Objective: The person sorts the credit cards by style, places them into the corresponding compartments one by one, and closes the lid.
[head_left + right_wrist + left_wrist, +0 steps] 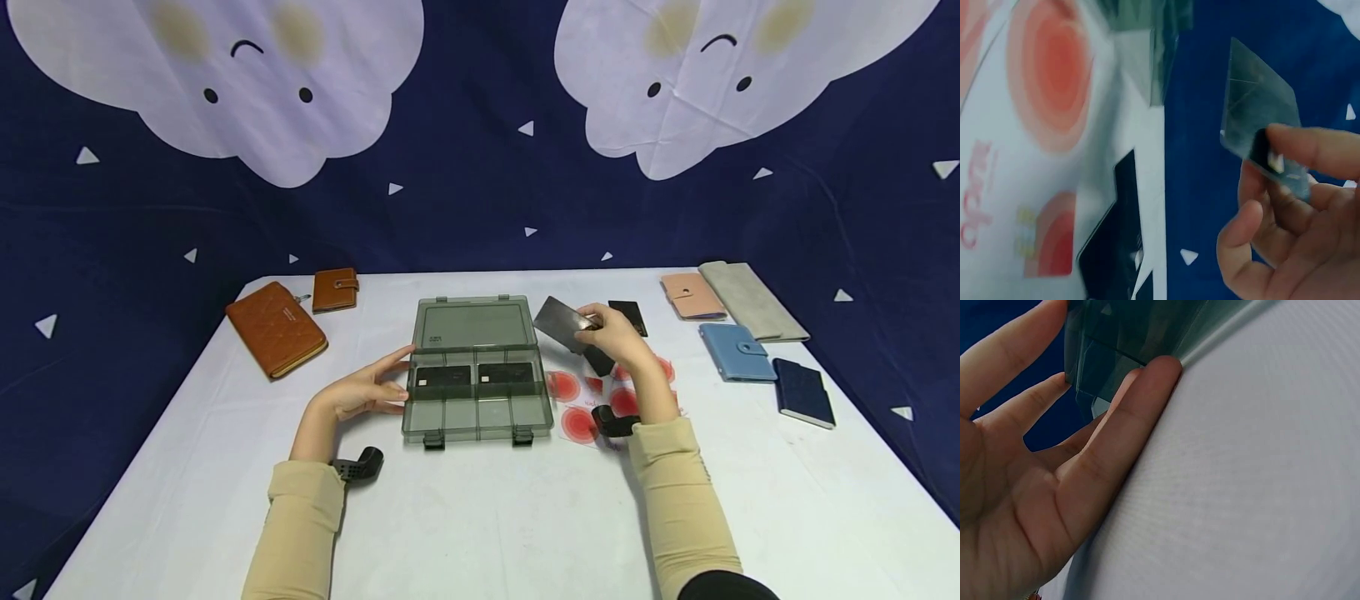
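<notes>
A translucent grey-green plastic case [477, 396] stands on the table with its lid [474, 323] folded back. Two black cards [444, 377] lie side by side in it. At the case's left side, my left hand [367, 392] touches the wall with fingers spread fairly straight; the left wrist view shows fingertips against the green plastic [1110, 356]. My right hand [613, 333] pinches a dark, shiny card [558, 321] by one corner, raised beside the case. Seen from the right wrist, this card [1260, 103] is tilted, thumb on one face.
Black cards [628, 317] and a white sheet with red circles [579, 423] lie right of the case. Brown wallets [277, 329] sit at the far left. At the right are a pink wallet [693, 297], a beige pouch [753, 302], a blue wallet [737, 353] and a navy notebook-like item [804, 392].
</notes>
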{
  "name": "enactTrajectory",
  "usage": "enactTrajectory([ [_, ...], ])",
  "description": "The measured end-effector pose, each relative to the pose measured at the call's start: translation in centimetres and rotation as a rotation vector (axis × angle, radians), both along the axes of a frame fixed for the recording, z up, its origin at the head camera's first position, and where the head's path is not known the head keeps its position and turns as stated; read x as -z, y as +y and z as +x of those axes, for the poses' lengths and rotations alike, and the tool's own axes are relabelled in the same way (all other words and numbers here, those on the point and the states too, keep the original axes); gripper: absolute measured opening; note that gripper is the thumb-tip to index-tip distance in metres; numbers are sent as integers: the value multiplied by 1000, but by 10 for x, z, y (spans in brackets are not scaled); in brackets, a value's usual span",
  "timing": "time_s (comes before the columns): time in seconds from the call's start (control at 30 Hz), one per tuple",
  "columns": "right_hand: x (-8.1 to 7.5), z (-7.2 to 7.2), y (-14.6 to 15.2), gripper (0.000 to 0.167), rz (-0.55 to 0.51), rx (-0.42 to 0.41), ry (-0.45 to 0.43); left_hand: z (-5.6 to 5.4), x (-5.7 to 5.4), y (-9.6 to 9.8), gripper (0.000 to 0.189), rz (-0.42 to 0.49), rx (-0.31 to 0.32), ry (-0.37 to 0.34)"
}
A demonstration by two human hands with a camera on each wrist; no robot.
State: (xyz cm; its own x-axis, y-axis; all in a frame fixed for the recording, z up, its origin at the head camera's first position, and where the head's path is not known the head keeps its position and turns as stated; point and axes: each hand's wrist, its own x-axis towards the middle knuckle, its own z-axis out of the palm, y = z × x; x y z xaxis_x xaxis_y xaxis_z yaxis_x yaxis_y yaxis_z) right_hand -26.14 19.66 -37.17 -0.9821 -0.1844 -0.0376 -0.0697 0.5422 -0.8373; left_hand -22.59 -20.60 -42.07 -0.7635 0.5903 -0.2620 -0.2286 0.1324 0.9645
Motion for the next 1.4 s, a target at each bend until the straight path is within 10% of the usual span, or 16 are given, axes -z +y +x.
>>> enactTrajectory([
  [0.5, -14, 7, -17, 47, -223, 1, 30, 0, 0, 0, 89, 2, -5, -6],
  [0.8, -11, 3, -40, 31, -509, -213, 20, -1, 2, 0, 89, 4, -7, -5],
  [1.4, -35, -8, -122, 43, 234, -462, -89, -1, 1, 0, 88, 1, -9, -7],
])
